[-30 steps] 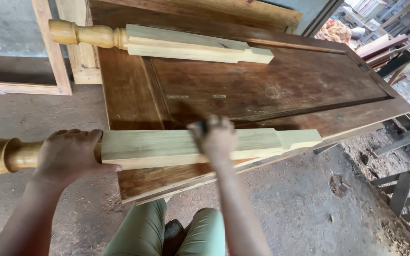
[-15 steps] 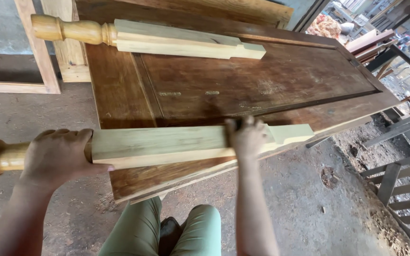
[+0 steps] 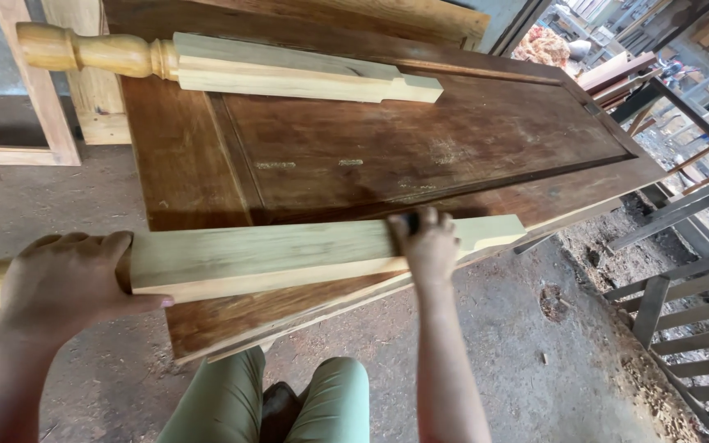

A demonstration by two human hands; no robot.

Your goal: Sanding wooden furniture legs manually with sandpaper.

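Pale wood, square-sectioned, unfinished: a turned furniture leg [image 3: 289,258] lies lengthwise along the near edge of a dark brown panelled door [image 3: 387,156] that serves as a bench top. Leg's square part shows raw, faintly greenish-yellow grain, with a stepped notch at its far right end. Its left end turns round and golden, mostly hidden under the left hand [image 3: 63,283].

Left hand: fingers curled over the top of the leg where square meets round, thumb along the near face; a closed, wrapping grip.

Right hand [image 3: 428,246]: set on the leg's upper face near the notched end, fingers bent down over a small dark object pressed against the wood. Object is mostly covered; its kind cannot be told.

Door surface: glossy varnish, scuffed and dusty, with a recessed centre panel and raised frame. It overhangs toward the person.

Second turned leg [image 3: 223,66] lies across the door's far edge, same pale square section and notch, with a golden bulbous turning at the left end, well apart from the held one.

Around: pale wooden frame [image 3: 38,123] standing at far left; grey concrete floor [image 3: 519,361], stained and gritty; grey slatted wooden piece [image 3: 683,320] at right. Person's knees in green trousers [image 3: 289,402] show below the door edge.
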